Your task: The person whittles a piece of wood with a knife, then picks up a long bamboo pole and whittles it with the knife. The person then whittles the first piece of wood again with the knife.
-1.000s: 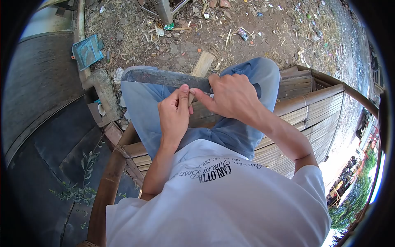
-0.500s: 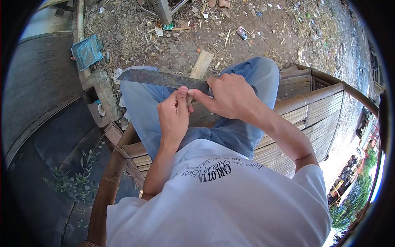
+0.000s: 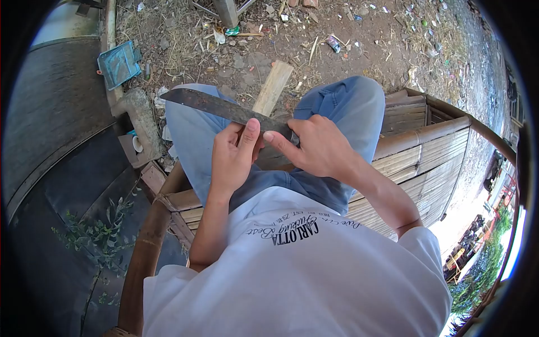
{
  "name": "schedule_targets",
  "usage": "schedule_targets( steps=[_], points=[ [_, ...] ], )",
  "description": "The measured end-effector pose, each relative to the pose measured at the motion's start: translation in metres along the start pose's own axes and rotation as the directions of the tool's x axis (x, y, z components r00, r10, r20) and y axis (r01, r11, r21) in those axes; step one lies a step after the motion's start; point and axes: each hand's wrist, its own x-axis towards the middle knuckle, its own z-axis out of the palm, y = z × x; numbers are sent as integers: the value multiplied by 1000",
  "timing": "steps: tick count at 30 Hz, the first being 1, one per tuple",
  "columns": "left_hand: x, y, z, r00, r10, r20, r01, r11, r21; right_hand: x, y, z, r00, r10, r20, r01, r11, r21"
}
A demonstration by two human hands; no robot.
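A dark, worn machete (image 3: 210, 105) lies slantwise above my lap, its tip to the left over my left knee. My right hand (image 3: 317, 143) is closed around the machete's handle end, which the fingers mostly hide; its thumb points toward my left hand. Just below the blade, my left hand (image 3: 233, 154) is closed with its thumb up against the blade's lower edge. A pale wooden strip (image 3: 273, 87) sticks out beyond the blade between my knees. It runs under the blade toward my left hand, where the grip on its near end is hidden.
I sit cross-legged on a bamboo-slat bench (image 3: 412, 165) with a round bamboo rail (image 3: 147, 241). Littered dirt ground (image 3: 370, 50) lies ahead. At the left are a blue plastic tray (image 3: 119, 65), a concrete block (image 3: 140, 112) and a leafy plant (image 3: 106, 236).
The machete has tilted, its handle end dropping closer to my lap. My left thumb has moved onto the blade edge, and my right thumb has drawn away from it. More of the wooden strip shows.
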Motion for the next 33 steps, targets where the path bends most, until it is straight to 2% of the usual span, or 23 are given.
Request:
schedule_targets(
  steps=[2, 3, 5, 8, 10, 11, 13, 14, 17, 19, 21, 23, 28, 33],
  points=[
    [0, -9, -7, 991, 15, 132, -4, 997, -83, -4, -1, 3, 1000, 6, 8, -6, 1000, 17],
    [0, -8, -7, 991, 11, 131, 0, 997, -81, -5, -1, 5, 1000, 2, 16, -2, 1000, 19],
    [1, -3, -9, 970, 77, 229, -42, 987, -152, -5, -2, 6, 1000, -3, 23, 3, 1000, 26],
    [1, -9, -12, 960, 112, 255, -92, 992, -89, -5, 0, -1, 997, 35, 69, -37, 999, 29],
    [1, -13, -13, 957, 122, 264, -99, 990, -99, -5, 2, 0, 998, 42, -40, -40, 998, 51],
    [1, -14, -13, 952, 131, 276, -105, 989, -107, -4, 3, -1, 998, 41, -40, -39, 998, 51],
    [0, -9, -15, 945, 109, 308, -73, 990, -125, -1, 4, -4, 989, 129, 76, -128, 992, -12],
    [0, -7, -16, 936, 87, 341, -41, 989, -140, -2, 4, -3, 989, 130, 76, -130, 991, -11],
    [0, -9, -16, 941, 79, 330, -18, 983, -184, -2, 4, -1, 997, 78, -14, -78, 997, -7],
    [0, -10, -17, 937, 53, 346, 15, 981, -191, -3, 4, -3, 993, 80, -88, -72, 993, 96],
    [0, -10, -16, 933, 27, 360, 48, 979, -199, -2, 3, -5, 992, 79, -98, -68, 991, 116],
    [0, -9, -10, 961, 42, 274, -10, 993, -115, -1, 4, -5, 991, 82, -110, -67, 989, 135],
    [1, -8, -9, 975, 56, 214, -46, 998, -52, -1, 3, -4, 988, 71, -135, -39, 973, 226],
    [2, -14, -6, 985, 101, 141, -109, 993, 51, -3, 1, -6, 986, 109, -124, -81, 975, 209]
  ],
)
